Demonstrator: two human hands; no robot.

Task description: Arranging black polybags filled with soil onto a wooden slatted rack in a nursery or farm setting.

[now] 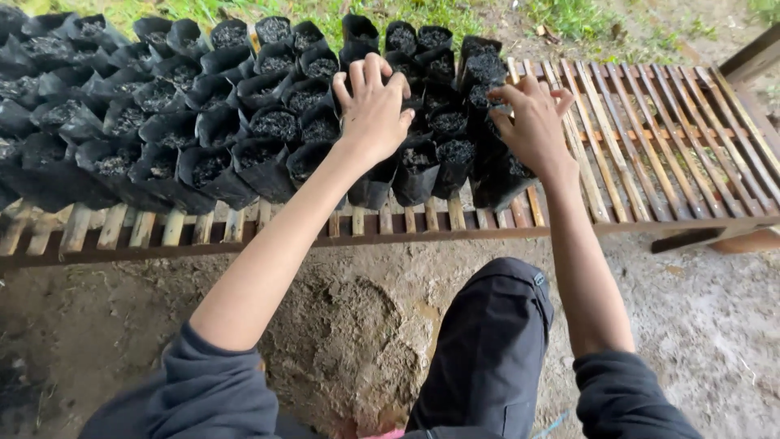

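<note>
Many black plastic nursery bags [211,167] filled with dark soil stand packed in rows on a slatted wooden rack [666,146]. My left hand [372,106] rests with spread fingers on top of bags in the middle of the group, touching their rims. My right hand [532,122] is at the right edge of the group, fingers curled against the outermost bags [500,175], pressing on their sides. Whether it grips one bag cannot be told.
The right part of the rack [650,106] carries bare slats. Its rusty front rail [406,236] runs across the view. Below lies muddy ground [349,325], with my knee in dark trousers [487,341]. Grass [569,16] grows beyond the rack.
</note>
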